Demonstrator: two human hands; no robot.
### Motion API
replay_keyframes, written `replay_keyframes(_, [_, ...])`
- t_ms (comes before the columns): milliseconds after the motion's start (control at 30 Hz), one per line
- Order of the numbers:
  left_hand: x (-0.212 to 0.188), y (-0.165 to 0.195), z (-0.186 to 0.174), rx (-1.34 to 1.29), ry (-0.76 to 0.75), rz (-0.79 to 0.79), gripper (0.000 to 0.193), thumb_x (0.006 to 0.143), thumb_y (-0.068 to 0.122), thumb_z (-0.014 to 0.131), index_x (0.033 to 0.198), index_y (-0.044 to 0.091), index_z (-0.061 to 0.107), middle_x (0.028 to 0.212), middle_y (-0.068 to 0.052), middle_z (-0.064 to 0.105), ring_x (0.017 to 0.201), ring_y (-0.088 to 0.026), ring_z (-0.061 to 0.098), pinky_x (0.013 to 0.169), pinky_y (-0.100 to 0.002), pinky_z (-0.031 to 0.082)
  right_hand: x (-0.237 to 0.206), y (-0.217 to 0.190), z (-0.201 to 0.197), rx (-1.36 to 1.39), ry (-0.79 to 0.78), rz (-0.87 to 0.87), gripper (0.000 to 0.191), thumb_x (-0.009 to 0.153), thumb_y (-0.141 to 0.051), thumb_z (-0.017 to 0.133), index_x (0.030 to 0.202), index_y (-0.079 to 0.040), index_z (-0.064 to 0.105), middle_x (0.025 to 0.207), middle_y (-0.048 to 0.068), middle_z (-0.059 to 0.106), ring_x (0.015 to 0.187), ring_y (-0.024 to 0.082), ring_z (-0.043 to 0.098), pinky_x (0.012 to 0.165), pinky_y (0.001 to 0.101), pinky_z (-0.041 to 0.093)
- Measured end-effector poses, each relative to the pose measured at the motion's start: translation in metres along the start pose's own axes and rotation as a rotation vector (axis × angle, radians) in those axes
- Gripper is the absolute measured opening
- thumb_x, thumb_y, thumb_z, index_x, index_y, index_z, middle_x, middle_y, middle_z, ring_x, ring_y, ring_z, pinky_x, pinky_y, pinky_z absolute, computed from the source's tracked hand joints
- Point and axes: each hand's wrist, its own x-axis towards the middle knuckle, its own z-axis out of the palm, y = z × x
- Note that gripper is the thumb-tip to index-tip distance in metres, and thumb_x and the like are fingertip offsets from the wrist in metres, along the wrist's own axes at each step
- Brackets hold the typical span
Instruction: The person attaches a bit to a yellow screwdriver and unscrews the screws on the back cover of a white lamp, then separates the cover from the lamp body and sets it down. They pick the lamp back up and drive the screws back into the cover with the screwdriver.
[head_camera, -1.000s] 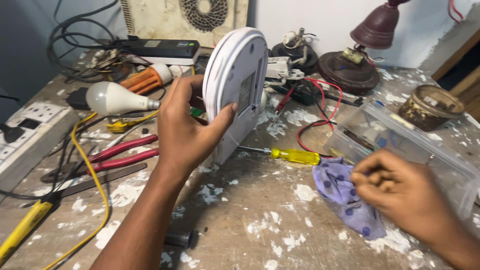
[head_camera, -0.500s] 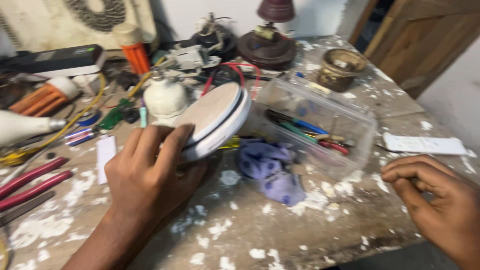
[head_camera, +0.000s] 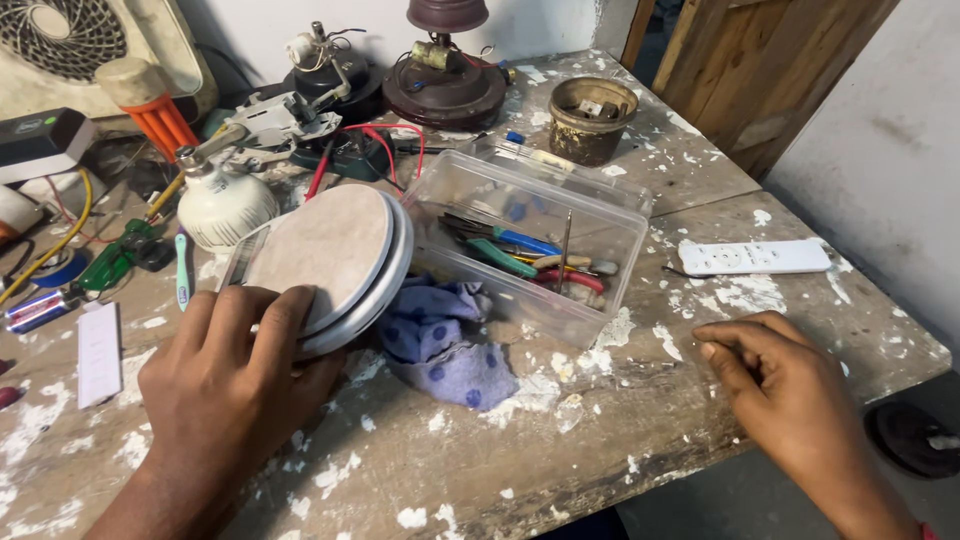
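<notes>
My left hand (head_camera: 232, 378) grips the near edge of a round white disc-shaped device (head_camera: 335, 262), tilted with its flat pale back facing up, above the workbench (head_camera: 560, 440). A crumpled purple dotted cloth (head_camera: 445, 342) lies just right of the disc. My right hand (head_camera: 790, 395) rests near the bench's front right edge with fingers loosely curled and nothing in it. A white remote control (head_camera: 755, 257) lies beyond the right hand.
A clear plastic box (head_camera: 535, 225) holds pliers and screwdrivers. Behind it stand a brown cup (head_camera: 592, 118), two dark lamp bases (head_camera: 445, 85), a white bulb (head_camera: 222, 203) and an orange-handled tool (head_camera: 150, 100). A fan (head_camera: 70, 45) sits far left. A wooden door (head_camera: 760, 60) is at right.
The view has swung right. My left hand has tipped the white disc from upright to nearly flat, back side up. My right hand has moved off the cloth to the bench's right edge.
</notes>
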Motion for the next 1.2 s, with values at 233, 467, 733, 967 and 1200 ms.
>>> replay_keyframes(233, [0.02,0.019,0.022,0.07,0.045,-0.056,0.042,0.064,0.027,0.09,0.099,0.012,0.074,0.088,-0.008,0.062,0.08,-0.028,0.062,0.063,-0.038,0.05,0.009,0.002,0.0,0.053,-0.122,-0.266,0.026,0.081,-0.027,0.078,0.101,-0.011,0.079,0.084,0.002,0.073,0.07,0.018,0.064,0.059,0.033,0.054])
replay_keyframes(467, [0.017,0.025,0.049,0.135,0.047,-0.073,0.04,0.077,0.03,0.091,0.104,0.01,0.071,0.1,-0.009,0.06,0.094,-0.029,0.059,0.076,-0.04,0.049,0.024,0.007,0.005,-0.104,-0.017,-0.534,0.012,0.084,-0.017,0.072,0.088,-0.006,0.072,0.086,0.009,0.068,0.08,0.033,0.066,0.073,0.0452,0.051])
replay_keyframes(733, [0.005,0.031,0.071,0.108,0.034,-0.085,0.04,0.085,0.026,0.092,0.112,0.008,0.069,0.103,-0.01,0.06,0.095,-0.027,0.058,0.086,-0.038,0.052,0.063,0.007,0.017,-0.147,0.029,-0.701,0.01,0.083,-0.01,0.071,0.089,-0.002,0.069,0.089,0.013,0.064,0.086,0.036,0.063,0.076,0.0479,0.05])
replay_keyframes(967, [-0.026,0.021,0.115,-0.182,0.036,-0.284,0.05,0.082,0.015,0.095,0.118,-0.004,0.066,0.106,-0.02,0.064,0.091,-0.029,0.067,0.079,-0.035,0.057,0.075,0.013,0.015,0.028,-0.082,-0.627,0.016,0.085,-0.014,0.074,0.096,-0.002,0.072,0.089,0.011,0.065,0.084,0.031,0.066,0.074,0.0433,0.052])
replay_keyframes(1200, [-0.071,-0.001,0.173,-0.529,0.018,-0.428,0.06,0.091,0.009,0.087,0.133,-0.011,0.05,0.112,-0.02,0.061,0.101,-0.024,0.068,0.088,-0.032,0.058,0.084,0.023,-0.007,0.049,-0.082,-0.48,0.021,0.09,-0.015,0.071,0.108,-0.004,0.073,0.096,0.007,0.068,0.08,0.023,0.068,0.071,0.0369,0.054])
